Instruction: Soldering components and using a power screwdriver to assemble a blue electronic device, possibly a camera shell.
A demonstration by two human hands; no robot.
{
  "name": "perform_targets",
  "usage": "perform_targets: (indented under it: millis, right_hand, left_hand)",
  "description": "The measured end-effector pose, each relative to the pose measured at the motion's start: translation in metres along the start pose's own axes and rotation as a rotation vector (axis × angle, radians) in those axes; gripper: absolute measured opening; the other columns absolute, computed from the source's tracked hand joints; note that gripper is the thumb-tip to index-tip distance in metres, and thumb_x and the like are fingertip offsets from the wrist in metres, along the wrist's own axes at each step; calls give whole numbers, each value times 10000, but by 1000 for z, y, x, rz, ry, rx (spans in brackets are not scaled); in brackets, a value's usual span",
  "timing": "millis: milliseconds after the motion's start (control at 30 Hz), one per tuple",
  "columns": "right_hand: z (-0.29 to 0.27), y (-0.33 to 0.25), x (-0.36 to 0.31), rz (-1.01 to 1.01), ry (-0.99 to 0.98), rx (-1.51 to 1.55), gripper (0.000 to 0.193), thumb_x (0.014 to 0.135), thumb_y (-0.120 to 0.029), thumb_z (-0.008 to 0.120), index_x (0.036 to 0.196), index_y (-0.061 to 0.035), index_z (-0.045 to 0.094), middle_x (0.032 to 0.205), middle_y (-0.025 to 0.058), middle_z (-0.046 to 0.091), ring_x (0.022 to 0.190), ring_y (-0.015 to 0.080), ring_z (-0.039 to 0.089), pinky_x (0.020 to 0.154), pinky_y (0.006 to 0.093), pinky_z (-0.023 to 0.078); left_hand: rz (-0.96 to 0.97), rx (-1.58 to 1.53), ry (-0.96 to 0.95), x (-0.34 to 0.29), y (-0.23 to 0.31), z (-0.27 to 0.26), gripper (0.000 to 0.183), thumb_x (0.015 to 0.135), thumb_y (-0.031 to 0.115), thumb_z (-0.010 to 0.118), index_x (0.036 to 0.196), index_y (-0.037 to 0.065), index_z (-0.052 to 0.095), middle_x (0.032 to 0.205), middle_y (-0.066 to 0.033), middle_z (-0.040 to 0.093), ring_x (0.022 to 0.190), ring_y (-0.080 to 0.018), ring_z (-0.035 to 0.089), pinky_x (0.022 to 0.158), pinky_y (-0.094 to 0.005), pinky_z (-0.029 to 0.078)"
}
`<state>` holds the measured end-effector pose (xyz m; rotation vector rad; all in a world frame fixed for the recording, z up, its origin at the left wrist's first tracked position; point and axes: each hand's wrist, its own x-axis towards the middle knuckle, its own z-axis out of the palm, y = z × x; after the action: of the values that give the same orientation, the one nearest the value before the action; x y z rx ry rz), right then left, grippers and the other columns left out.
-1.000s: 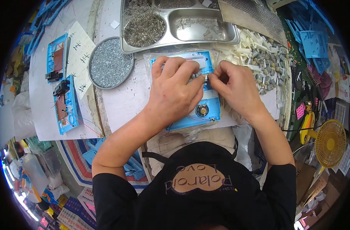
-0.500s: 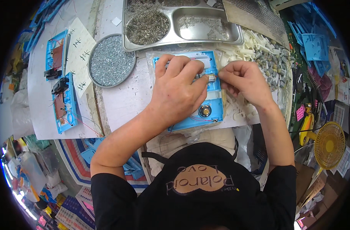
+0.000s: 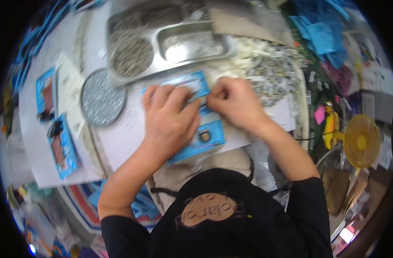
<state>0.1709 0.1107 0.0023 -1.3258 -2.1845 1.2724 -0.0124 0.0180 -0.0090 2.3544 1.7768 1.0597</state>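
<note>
A blue plastic casing (image 3: 214, 130) lies on the white worktop, turned a little. My left hand (image 3: 168, 116) rests over its left half with curled fingers, gripping it and hiding much of the inside. At the casing's right edge, my right hand (image 3: 236, 102) has thumb and fingers pinched together, close to the left fingertips. Whatever is in that pinch is hidden and blurred. A round part with a brass-coloured centre (image 3: 204, 136) sits in the near part of the casing.
A steel compartment tray (image 3: 185, 61) of small metal parts stands beyond the casing. Left of it are a round dish (image 3: 102, 98) of small metal pieces and two blue casing halves (image 3: 63, 148) with wires. Grey and white pieces (image 3: 271, 73) lie right; a yellow fan (image 3: 362, 141) stands farther right.
The whole view has shifted and blurred. My right fingertips have come in over the casing's right edge, where a small metal part showed before. The left hand keeps its place on the casing.
</note>
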Motion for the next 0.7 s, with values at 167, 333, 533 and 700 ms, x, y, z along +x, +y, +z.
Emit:
perform_targets:
  millis: [167,333,533,700]
  right_hand:
    - [-13,7,-2,117,-104,217,157,860,-144,780,884,-15,694,658,34,661,563,88,588,538,276,479]
    - [-130,12,47,71,118,44,217,897,-223,730,1018,-43,731,858,94,736,688,165,690,682,327,560]
    - [-404,179,165,209,424,-992,605,960,-408,641,1463,-95,519,1271,213,653,1098,339,636,927,427,510]
    - [-416,200,193,483,287,-1228,827,957,-668,474,1503,-47,472,1487,252,504,1400,388,472,1151,453,372]
  left_hand:
    - [-90,-158,3,4,1,8,226,712,47,776,934,80,746,1036,-90,591,923,-289,554,794,-412,451]
    - [-150,-124,-33,9,-7,4,215,713,-1,774,910,71,730,1071,-113,561,859,-279,539,738,-395,460]
    - [129,-119,-181,25,-26,-12,195,693,104,786,866,93,696,1114,-116,599,879,-280,585,750,-396,480]
    - [129,-35,-216,14,-28,-20,149,697,130,733,828,92,673,1128,-82,618,901,-272,594,759,-396,492]
